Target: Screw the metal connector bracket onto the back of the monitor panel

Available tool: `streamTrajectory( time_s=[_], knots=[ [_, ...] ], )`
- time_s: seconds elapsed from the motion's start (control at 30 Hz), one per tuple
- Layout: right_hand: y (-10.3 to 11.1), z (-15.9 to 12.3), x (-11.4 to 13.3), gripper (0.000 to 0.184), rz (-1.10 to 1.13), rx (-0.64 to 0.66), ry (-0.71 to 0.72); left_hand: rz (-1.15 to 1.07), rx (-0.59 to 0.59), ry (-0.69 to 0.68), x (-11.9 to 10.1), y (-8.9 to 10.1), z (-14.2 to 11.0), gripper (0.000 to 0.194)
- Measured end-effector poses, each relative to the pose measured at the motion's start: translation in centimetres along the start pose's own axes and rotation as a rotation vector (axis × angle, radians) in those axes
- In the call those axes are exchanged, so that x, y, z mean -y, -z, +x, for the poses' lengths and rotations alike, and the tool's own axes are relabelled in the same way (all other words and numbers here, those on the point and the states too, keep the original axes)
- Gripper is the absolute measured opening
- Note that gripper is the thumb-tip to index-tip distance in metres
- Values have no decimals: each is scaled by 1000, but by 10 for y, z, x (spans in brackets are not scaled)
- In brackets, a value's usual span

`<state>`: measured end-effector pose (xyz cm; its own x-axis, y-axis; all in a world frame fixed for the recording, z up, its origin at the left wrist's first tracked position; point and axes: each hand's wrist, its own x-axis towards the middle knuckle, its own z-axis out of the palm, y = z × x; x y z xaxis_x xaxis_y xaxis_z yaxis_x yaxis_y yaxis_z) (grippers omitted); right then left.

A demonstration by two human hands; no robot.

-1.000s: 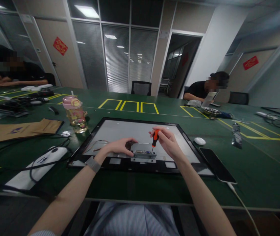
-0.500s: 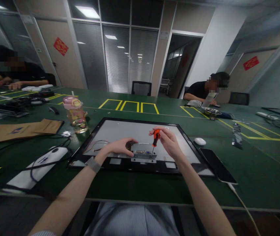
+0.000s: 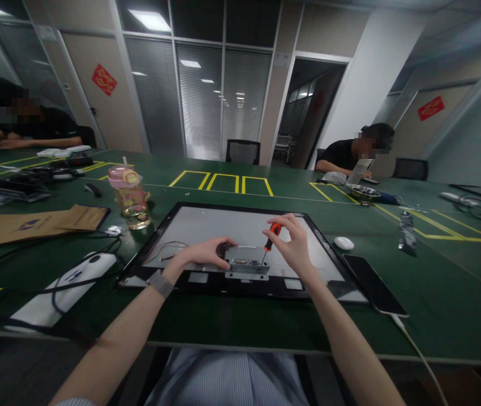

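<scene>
A flat display panel with a black frame lies on the green table before me. Near its front edge sits a metal bracket with a row of connector ports. My left hand grips the bracket's left end between thumb and fingers; its far fingertips are partly hidden. In my right hand is an orange-and-black screwdriver, pinched by the handle between thumb and fingers. Its thin shaft slants down to the right end of the bracket, where the tip seems to touch. Any screw there is too small to make out.
A pink-lidded bottle stands left of the panel, with a paper bag and a white power strip nearby. Right of it lie a white case and a phone. A metal bowl sits farther back. Several people sit across the table.
My right hand has shifted slightly right and spread some fingers, and the screwdriver now leans more to the right at its handle. My left hand and the bracket stay in place.
</scene>
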<state>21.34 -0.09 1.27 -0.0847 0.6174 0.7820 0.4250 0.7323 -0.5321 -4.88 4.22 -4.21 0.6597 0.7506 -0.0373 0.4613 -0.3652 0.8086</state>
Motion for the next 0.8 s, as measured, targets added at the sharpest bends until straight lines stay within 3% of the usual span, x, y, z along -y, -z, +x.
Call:
streamTrajectory(
  time_s=[0.1,0.23,0.43,0.67,0.8],
  knots=[
    [1,-1,2,17,79,21,23,3,-1,-5,0,1,0,70],
    [-2,-4,-2,26,280,96,-92,-11,14,14,-5,1,-2,70],
    [-6,-4,-1,10,36,-55,-5,11,8,11,-3,1,-1,71],
    [-6,-8,0,28,194,68,7,11,12,3,-4,0,-1,69],
    [-9,-8,1,18,25,-36,61,-3,14,-11,-1,0,0,70]
  ],
)
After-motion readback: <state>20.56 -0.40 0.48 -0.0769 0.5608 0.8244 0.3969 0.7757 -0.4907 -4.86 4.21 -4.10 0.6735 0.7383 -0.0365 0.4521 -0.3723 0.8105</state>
